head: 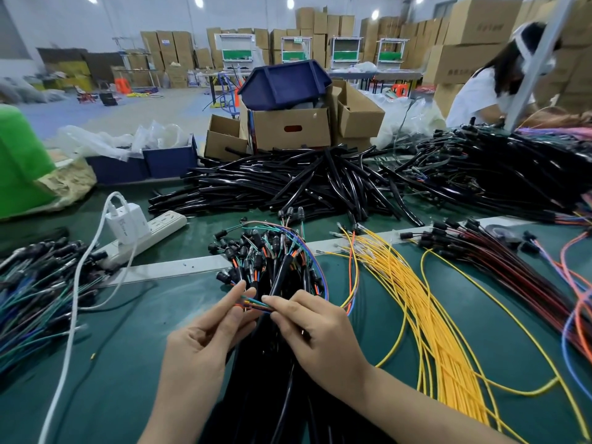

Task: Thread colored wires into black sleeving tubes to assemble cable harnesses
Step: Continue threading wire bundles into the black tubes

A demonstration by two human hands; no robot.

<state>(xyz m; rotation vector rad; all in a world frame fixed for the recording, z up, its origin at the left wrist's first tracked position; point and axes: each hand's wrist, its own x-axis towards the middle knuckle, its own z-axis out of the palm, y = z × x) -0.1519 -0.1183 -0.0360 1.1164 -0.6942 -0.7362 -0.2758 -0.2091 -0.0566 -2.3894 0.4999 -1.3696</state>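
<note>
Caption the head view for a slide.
Left hand and right hand pinch colored wires over black sleeving tubes on a green bench.

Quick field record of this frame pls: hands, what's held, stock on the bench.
left hand: pinches colored wires near their ends
right hand: pinches the same wires
under hands: sleeved bundle, wires and black plugs at its far end
behind: tube pile, black, loose
right: yellow wires spread on green table
left: power strip with white charger plugged in
</note>
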